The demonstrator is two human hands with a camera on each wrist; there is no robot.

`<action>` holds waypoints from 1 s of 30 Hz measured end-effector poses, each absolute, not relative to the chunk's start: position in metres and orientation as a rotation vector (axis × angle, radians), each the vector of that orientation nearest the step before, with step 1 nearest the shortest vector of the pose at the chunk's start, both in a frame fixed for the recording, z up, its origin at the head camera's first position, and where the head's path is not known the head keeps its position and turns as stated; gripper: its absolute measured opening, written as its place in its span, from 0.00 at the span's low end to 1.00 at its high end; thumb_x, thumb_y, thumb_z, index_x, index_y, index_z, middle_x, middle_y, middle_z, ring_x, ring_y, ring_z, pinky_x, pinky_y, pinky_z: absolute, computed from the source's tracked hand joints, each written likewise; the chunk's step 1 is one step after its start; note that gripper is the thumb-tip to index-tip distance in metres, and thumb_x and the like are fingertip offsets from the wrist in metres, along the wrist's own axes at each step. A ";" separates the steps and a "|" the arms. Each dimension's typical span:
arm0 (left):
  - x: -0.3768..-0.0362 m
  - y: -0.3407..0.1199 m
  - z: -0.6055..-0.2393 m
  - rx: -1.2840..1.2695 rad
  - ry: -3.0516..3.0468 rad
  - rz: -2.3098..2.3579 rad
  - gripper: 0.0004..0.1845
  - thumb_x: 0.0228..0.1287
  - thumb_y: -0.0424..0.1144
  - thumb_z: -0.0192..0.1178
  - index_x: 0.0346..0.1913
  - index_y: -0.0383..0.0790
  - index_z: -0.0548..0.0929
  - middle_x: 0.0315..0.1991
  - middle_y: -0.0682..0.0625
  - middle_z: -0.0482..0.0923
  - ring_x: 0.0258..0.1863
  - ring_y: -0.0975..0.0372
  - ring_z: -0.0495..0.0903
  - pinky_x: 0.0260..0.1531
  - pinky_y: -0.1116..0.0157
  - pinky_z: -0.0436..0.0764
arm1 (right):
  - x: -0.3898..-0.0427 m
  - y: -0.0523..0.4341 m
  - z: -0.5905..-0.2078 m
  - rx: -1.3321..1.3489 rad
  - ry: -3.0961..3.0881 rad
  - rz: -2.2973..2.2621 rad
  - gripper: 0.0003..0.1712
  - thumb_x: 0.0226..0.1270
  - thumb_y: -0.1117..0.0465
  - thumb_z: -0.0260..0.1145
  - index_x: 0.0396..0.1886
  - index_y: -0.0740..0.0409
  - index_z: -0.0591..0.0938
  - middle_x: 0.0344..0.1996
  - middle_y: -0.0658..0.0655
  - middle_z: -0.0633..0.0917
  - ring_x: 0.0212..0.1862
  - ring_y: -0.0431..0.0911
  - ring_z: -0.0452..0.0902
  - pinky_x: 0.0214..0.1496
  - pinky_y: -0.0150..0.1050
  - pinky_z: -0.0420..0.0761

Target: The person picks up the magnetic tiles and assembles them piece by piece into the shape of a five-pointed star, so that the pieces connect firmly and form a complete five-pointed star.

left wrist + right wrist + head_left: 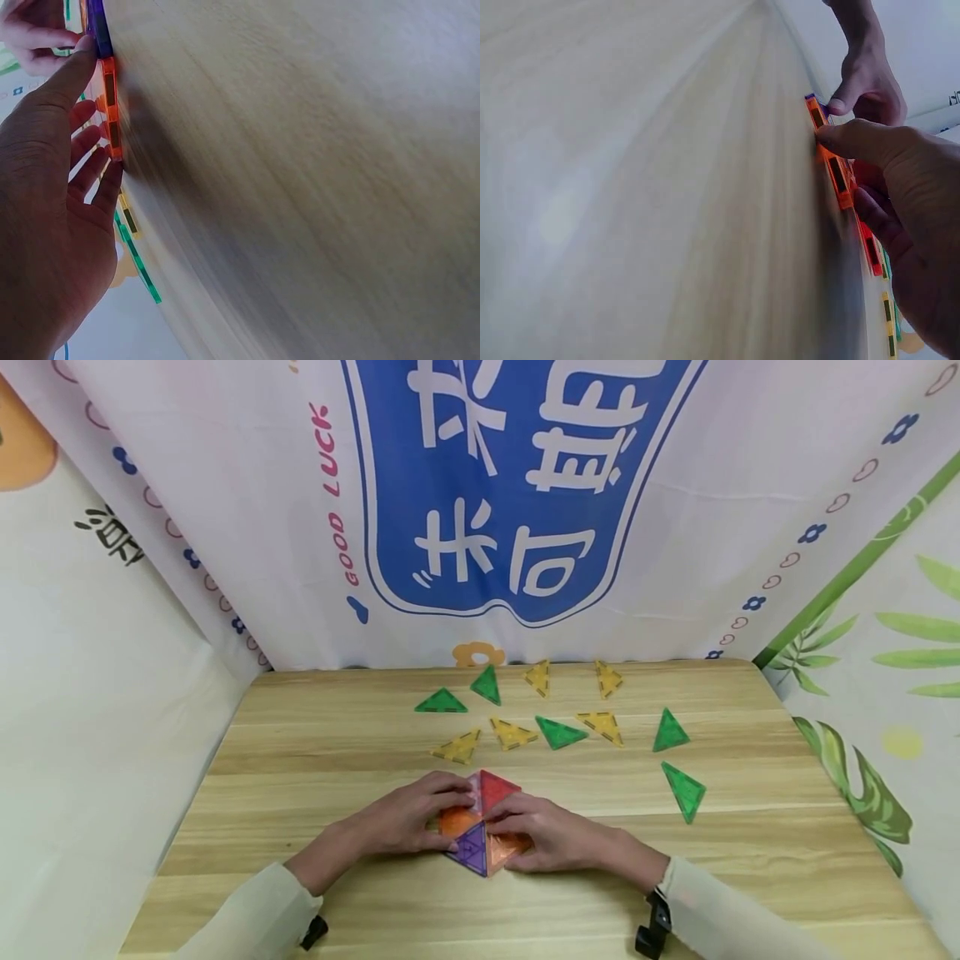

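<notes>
Triangular magnetic tiles meet in a flat, roughly six-sided group on the table. A purple tile (472,852), a lilac tile (476,783) and a left orange tile (456,820) lie on its left side, a red tile (495,788) and a right orange tile (501,852) on its right. My left hand (412,817) holds the left side, thumb at the purple tile, fingers over the lilac and left orange ones. With thumb and bent fingers my right hand (551,837) grips the right orange tile (838,174), and its fingers cover part of the group.
Beyond the group lie several loose triangular tiles, green (561,732) and yellow (513,734). Two green ones, including a long one (684,792), lie farther right. A printed cloth (300,593) hangs behind the wooden table (315,727), with cloth at both sides.
</notes>
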State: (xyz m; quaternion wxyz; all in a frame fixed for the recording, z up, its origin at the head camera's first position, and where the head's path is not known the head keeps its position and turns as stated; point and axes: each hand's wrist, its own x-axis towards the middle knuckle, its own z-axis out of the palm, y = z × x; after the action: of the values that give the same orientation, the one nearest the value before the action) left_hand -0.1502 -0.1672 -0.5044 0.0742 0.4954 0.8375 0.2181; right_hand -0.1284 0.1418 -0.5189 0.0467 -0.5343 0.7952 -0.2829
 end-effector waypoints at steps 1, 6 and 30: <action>-0.150 -0.167 -0.504 1.483 2.511 0.659 0.34 0.68 0.52 0.73 0.71 0.39 0.79 0.74 0.44 0.71 0.74 0.53 0.70 0.70 0.51 0.76 | -0.128 0.141 -0.519 -1.631 2.432 -0.869 0.26 0.69 0.53 0.78 0.62 0.60 0.86 0.64 0.56 0.82 0.67 0.45 0.77 0.68 0.41 0.80; -0.149 -0.168 -0.503 1.469 2.519 0.642 0.34 0.70 0.53 0.71 0.72 0.39 0.79 0.75 0.44 0.70 0.74 0.53 0.70 0.70 0.52 0.76 | -0.130 0.146 -0.519 -1.570 2.496 -0.906 0.30 0.68 0.45 0.77 0.62 0.57 0.86 0.66 0.55 0.81 0.68 0.46 0.76 0.69 0.43 0.79; -0.143 -0.213 -0.493 1.324 2.636 0.545 0.33 0.65 0.49 0.76 0.70 0.41 0.82 0.73 0.44 0.74 0.70 0.50 0.75 0.66 0.47 0.79 | -0.141 0.101 -0.527 -1.451 2.617 -0.865 0.43 0.66 0.41 0.77 0.71 0.63 0.78 0.72 0.60 0.75 0.74 0.51 0.70 0.75 0.47 0.73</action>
State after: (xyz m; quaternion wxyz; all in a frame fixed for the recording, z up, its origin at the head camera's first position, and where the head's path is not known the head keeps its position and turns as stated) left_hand -0.1433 -0.2135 -0.4927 0.0711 0.4403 0.8765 0.1812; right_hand -0.1414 0.1007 -0.5267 0.0132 -0.4657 0.8401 -0.2777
